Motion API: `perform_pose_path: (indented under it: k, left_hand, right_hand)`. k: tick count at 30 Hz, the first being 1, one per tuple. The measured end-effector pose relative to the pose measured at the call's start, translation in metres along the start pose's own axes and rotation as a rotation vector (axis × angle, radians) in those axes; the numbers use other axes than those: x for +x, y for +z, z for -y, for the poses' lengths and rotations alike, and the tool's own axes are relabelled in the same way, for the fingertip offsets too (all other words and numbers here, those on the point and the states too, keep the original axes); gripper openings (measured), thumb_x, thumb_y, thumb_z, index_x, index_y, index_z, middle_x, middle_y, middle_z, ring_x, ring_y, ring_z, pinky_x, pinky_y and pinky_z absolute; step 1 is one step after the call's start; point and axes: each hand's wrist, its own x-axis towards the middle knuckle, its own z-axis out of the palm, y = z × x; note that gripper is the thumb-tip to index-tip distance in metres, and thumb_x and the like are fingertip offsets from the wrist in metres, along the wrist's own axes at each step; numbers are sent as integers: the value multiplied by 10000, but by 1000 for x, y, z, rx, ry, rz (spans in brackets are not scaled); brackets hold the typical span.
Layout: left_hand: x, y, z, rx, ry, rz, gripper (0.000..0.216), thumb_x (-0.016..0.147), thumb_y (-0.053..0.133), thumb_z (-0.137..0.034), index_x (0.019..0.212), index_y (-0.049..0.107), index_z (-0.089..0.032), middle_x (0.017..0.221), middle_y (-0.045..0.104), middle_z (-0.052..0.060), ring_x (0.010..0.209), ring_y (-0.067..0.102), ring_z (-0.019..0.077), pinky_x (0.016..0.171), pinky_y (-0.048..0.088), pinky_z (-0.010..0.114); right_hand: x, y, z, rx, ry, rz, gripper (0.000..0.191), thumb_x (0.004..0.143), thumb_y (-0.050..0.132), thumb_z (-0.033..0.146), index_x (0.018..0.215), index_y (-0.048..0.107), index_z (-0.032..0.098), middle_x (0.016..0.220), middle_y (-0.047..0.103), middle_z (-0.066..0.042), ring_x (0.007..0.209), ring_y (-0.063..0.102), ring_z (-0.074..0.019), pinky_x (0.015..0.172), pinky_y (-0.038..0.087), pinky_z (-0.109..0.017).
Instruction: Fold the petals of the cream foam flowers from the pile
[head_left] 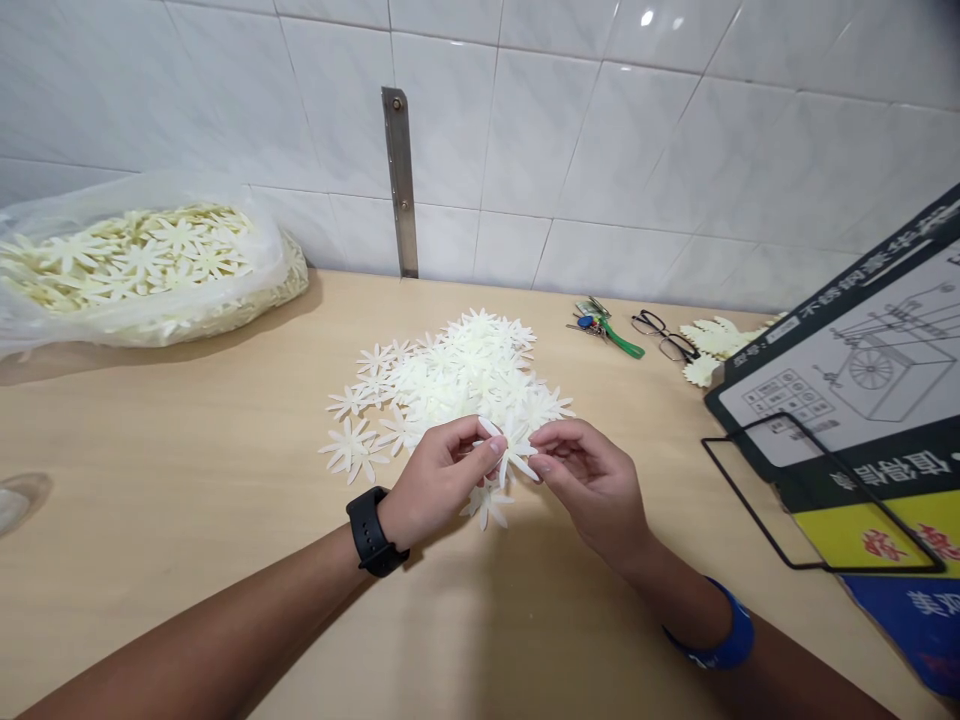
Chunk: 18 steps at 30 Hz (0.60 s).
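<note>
Between my two hands is a pale cream flower-shaped piece [514,450] with long thin petals, held above the table. My left hand [454,470], with a black watch on the wrist, pinches its left petals between thumb and fingers. On the other side, my right hand [592,480], wearing a blue wristband, has thumb and fingertips closed on the right petals. Just beyond the hands lies a loose pile of the same flower pieces [457,370]. One more flower piece [487,505] shows below the held one, partly hidden by my left fingers.
A clear plastic bag [277,290] full of flower pieces lies at the back left. Keys with a green strap [619,340] and eyeglasses [666,336] lie at the back right, near more cream pieces [716,340]. A printed box [847,400] with a black wire frame [795,565] stands right.
</note>
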Motion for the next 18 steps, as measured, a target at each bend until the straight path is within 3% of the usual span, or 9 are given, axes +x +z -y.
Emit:
perform_pose_path:
  k: [12, 15, 18]
  left_hand:
    - [0, 0, -1, 34, 10, -17, 230, 895, 553, -327, 747, 565, -152, 653, 535, -19, 596, 474, 90, 575, 391, 217]
    - [1, 1, 2, 118, 42, -177, 141, 855, 610, -302, 841, 547, -177, 724, 520, -25, 647, 481, 97, 597, 404, 214]
    - [1, 2, 4, 260, 101, -301, 180, 814, 659, -280, 797, 505, -190, 699, 480, -39, 637, 462, 99, 579, 394, 211]
  right_hand:
    - [4, 1, 3, 23, 123, 44, 69, 807, 654, 158, 759, 643, 206, 664, 612, 27, 603, 573, -105, 565, 491, -205]
    - [4, 1, 1, 16, 137, 57, 74, 821, 644, 172, 753, 630, 200, 646, 586, 31, 606, 555, -104, 574, 479, -207]
    - [4, 2, 0, 13, 157, 64, 76, 836, 635, 196, 761, 623, 198, 634, 582, 33, 589, 545, -101, 564, 471, -210]
